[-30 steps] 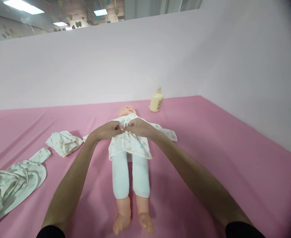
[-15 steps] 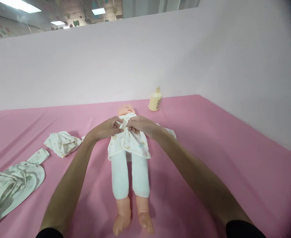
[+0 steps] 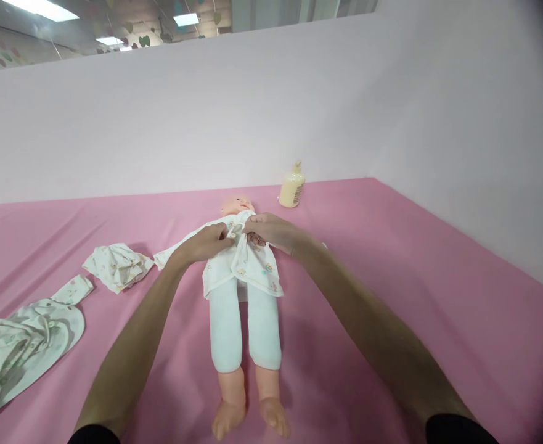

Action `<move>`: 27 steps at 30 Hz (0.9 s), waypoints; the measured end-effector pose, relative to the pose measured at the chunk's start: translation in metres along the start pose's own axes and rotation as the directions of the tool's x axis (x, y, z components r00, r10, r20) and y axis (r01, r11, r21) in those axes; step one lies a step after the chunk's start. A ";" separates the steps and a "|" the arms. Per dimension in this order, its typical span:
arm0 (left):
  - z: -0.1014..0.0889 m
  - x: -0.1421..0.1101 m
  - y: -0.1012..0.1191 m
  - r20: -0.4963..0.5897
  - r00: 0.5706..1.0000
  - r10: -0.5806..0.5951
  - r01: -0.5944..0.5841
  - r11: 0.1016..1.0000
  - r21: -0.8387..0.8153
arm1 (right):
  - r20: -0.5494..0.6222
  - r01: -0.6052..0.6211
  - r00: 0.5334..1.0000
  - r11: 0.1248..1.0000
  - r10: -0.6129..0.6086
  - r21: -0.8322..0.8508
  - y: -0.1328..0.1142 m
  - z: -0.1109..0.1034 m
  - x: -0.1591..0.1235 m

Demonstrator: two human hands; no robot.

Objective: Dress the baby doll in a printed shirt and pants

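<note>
A baby doll [image 3: 225, 327] lies on its back, head away from me and bare feet toward me. It wears a white printed baby shirt [image 3: 257, 271] over its white cloth legs. At the chest, my left hand [image 3: 211, 240] pinches one front edge of the shirt. Just to its right, my right hand [image 3: 271, 231] is closed on the other front edge, with the fingers curled under. The fastening between the fingertips is too small to make out. One sleeve stretches out to the left behind my left wrist; the other is mostly hidden by my right forearm.
A pump bottle [image 3: 292, 188] of pale yellow liquid stands past the doll's head, near the white wall [image 3: 183, 129]. On the pink sheet [image 3: 368, 246] to the left lie a crumpled printed cloth [image 3: 118, 266] and a larger bundled printed garment [image 3: 31, 333].
My left hand has shifted slightly down and right on the shirt front, and more of the left sleeve shows. My right hand has moved slightly right; both hands still grip the shirt.
</note>
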State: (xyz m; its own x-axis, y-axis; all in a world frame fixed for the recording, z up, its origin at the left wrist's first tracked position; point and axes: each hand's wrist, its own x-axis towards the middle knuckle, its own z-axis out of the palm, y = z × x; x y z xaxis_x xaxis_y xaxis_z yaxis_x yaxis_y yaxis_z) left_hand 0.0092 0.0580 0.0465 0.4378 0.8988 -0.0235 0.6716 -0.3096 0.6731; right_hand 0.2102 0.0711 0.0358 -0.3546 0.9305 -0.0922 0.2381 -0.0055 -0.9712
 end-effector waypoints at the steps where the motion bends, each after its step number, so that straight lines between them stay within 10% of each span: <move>1: -0.003 0.000 -0.002 -0.025 0.999 -0.026 0.025 0.998 -0.049 | -0.001 -0.001 1.000 1.000 0.001 0.002 0.000 0.000 0.000; 15: -0.009 -0.003 -0.003 -0.269 0.961 0.058 -0.045 0.997 0.055 | 0.010 0.002 1.000 1.000 -0.002 -0.031 -0.004 -0.002 -0.003; 27: 0.042 0.000 -0.021 -0.472 0.812 0.343 -0.284 0.939 0.194 | -0.006 -0.059 0.998 0.998 0.060 0.033 -0.011 0.005 -0.009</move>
State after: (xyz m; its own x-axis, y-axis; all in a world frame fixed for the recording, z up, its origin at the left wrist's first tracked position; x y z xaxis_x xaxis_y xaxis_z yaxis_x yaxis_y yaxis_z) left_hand 0.0198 0.0515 0.0014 0.3039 0.7700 0.5611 0.6219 -0.6065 0.4954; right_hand 0.2067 0.0609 0.0460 -0.3341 0.9308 -0.1486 0.2288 -0.0728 -0.9708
